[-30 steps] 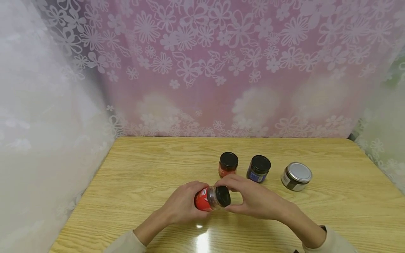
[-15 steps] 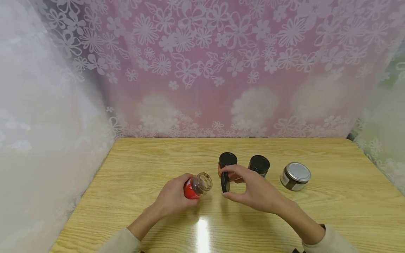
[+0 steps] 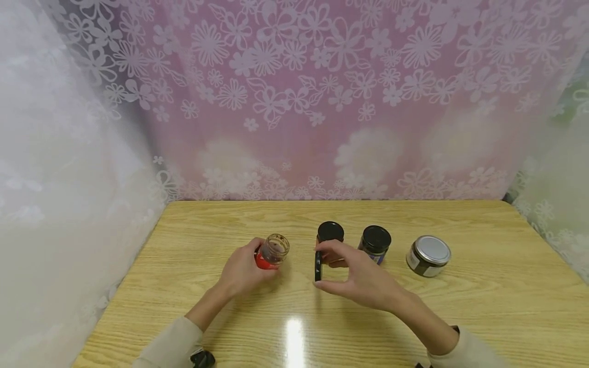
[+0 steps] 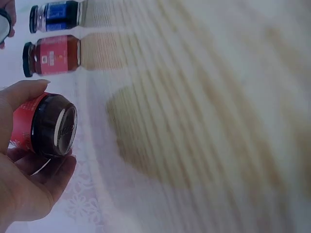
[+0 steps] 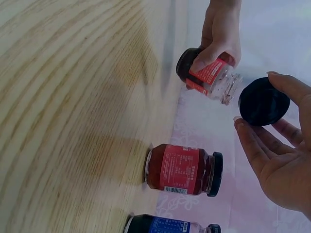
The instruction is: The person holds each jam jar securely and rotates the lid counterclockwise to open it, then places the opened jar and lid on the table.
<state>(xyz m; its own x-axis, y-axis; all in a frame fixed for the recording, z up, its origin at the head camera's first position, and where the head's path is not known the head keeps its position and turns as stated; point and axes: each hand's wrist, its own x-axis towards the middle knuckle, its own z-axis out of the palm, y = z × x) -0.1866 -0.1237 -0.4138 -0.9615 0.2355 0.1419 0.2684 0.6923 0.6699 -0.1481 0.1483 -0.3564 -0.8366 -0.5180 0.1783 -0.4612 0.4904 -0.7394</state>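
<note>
My left hand [image 3: 244, 268] grips an uncapped glass jar [image 3: 275, 249] with a red label. Its rim faces up, with dark residue inside the neck. Seen in the left wrist view, the jar's base [image 4: 65, 128] is off the table and tilted. My right hand [image 3: 363, 276] pinches a black lid [image 3: 318, 266] by its edge, between thumb and fingers. The lid stands on edge in the air, apart from the jar's mouth; the right wrist view shows its black face [image 5: 264, 102]. Just behind the right fingers is a capped red-label jar [image 3: 330, 231], partly hidden.
A capped jar with a blue label [image 3: 375, 240] stands right of the capped red one. Further right is a squat dark jar with a silver lid [image 3: 430, 251]. The wooden table [image 3: 207, 225] ends at a pink floral curtain [image 3: 276, 102].
The black lid has come off the jar. My left hand has moved left and away with the jar, turning it more upright. My right hand has shifted slightly left with the lid.
</note>
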